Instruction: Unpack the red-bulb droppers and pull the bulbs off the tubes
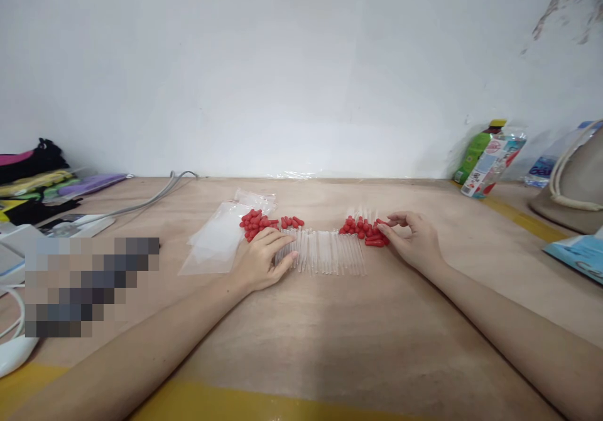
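Note:
A row of clear glass dropper tubes [330, 251] lies side by side in the middle of a wooden table [301, 339]. My left hand [264, 259] rests flat on the left end of that row, fingers stretched over the tubes. Loose red rubber bulbs [261, 222] are heaped just beyond it. My right hand [414, 240] sits at the right end, fingers curled with fingertips pinching at a second heap of red bulbs [367, 230], several fitted on tubes.
Clear plastic bags [219, 239] lie left of the bulbs. A grey cable [146, 202], coloured folders [42, 185] and white items lie at far left. Bottles [490, 157], a beige bag [577, 182] and a blue packet [581, 252] stand at right.

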Tool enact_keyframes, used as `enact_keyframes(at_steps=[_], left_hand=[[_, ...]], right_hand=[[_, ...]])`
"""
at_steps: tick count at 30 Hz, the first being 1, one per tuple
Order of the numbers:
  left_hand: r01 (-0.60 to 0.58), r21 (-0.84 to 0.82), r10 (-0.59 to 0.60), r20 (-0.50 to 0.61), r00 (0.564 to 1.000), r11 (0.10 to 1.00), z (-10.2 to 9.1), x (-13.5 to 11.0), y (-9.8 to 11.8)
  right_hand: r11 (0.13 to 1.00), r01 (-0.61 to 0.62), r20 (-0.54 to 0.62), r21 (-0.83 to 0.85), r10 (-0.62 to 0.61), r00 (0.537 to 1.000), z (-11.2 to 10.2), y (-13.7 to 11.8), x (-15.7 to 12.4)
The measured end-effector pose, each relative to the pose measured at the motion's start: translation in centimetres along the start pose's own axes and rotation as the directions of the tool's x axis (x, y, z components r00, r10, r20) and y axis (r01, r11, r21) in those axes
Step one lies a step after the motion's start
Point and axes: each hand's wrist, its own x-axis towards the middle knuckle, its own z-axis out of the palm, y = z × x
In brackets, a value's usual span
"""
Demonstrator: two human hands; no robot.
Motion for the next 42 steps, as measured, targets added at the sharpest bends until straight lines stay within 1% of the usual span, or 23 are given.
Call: enact_keyframes(at_steps=[4, 6, 9, 12, 15, 18, 20, 28, 30, 34, 35, 37, 39, 40, 41, 42], left_hand=[[0.013, 0.037, -0.013, 0.008, 1.000, 0.999, 0.1, -0.2, -0.2], [0.020, 0.050, -0.021, 0.017, 1.000, 0.999, 0.2, -0.3, -0.3], [0.028, 0.060, -0.030, 0.032, 0.999, 0.998, 0.2, -0.4, -0.5], [0.035, 0.070, -0.038, 0.044, 0.998, 0.997, 0.2, -0.5, -0.7], [0.037, 0.084, -0.041, 0.052, 0.998, 0.996, 0.1, -0.6, -0.9], [0.040, 0.091, -0.045, 0.055, 0.997, 0.995, 0.1, -0.6, -0.9], [0.041, 0.090, -0.046, 0.053, 0.998, 0.995, 0.1, -0.6, -0.9], [0.027, 0.075, -0.031, 0.048, 0.998, 0.997, 0.2, -0.4, -0.7], [0.031, 0.082, -0.036, 0.060, 0.998, 0.996, 0.2, -0.3, -0.7], [0.037, 0.094, -0.044, 0.072, 0.996, 0.995, 0.2, -0.3, -0.7], [0.038, 0.094, -0.045, 0.069, 0.997, 0.995, 0.1, -0.3, -0.6], [0.042, 0.092, -0.048, 0.062, 0.997, 0.995, 0.1, -0.2, -0.5], [0.043, 0.088, -0.049, 0.061, 0.997, 0.995, 0.1, -0.1, -0.3], [0.042, 0.086, -0.048, 0.063, 0.997, 0.995, 0.1, -0.1, -0.3], [0.041, 0.085, -0.046, 0.065, 0.997, 0.996, 0.0, 0.0, -0.2], [0.039, 0.084, -0.045, 0.067, 0.997, 0.996, 0.0, 0.1, -0.1]], right_hand=[[0.997, 0.068, -0.010, -0.041, -0.068, 0.998, -0.1, -0.2, -0.1], [0.991, 0.121, -0.002, -0.050, -0.121, 0.993, -0.3, -0.4, -0.1], [0.976, 0.213, 0.040, -0.036, -0.211, 0.977, -0.6, -0.7, -0.3], [0.965, 0.263, 0.085, -0.003, -0.261, 0.961, -0.9, -1.1, -0.4], [0.964, 0.266, 0.137, -0.005, -0.263, 0.955, -1.1, -1.2, -0.6], [0.960, 0.272, 0.193, -0.061, -0.256, 0.947, -1.1, -1.1, -0.6], [0.956, 0.280, 0.208, -0.089, -0.257, 0.944, -1.1, -1.0, -0.6], [0.971, 0.221, 0.152, -0.093, -0.206, 0.967, -0.9, -1.3, -0.2], [0.964, 0.257, 0.174, -0.073, -0.242, 0.955, -1.0, -1.6, -0.3], [0.929, 0.370, 0.260, -0.009, -0.355, 0.898, -1.2, -2.4, -0.7], [0.928, 0.371, 0.257, -0.010, -0.356, 0.898, -1.2, -2.6, -0.6], [0.948, 0.314, 0.195, -0.059, -0.298, 0.935, -1.1, -2.6, -0.3], [0.973, 0.172, 0.117, -0.152, -0.155, 0.981, -1.0, -2.0, 0.6], [0.976, 0.082, 0.093, -0.202, -0.064, 0.994, -0.9, -1.5, 1.2], [0.968, -0.008, 0.099, -0.252, 0.034, 0.994, -0.8, -0.8, 1.9], [0.950, -0.088, 0.122, -0.300, 0.130, 0.984, -0.6, 0.0, 2.7]])
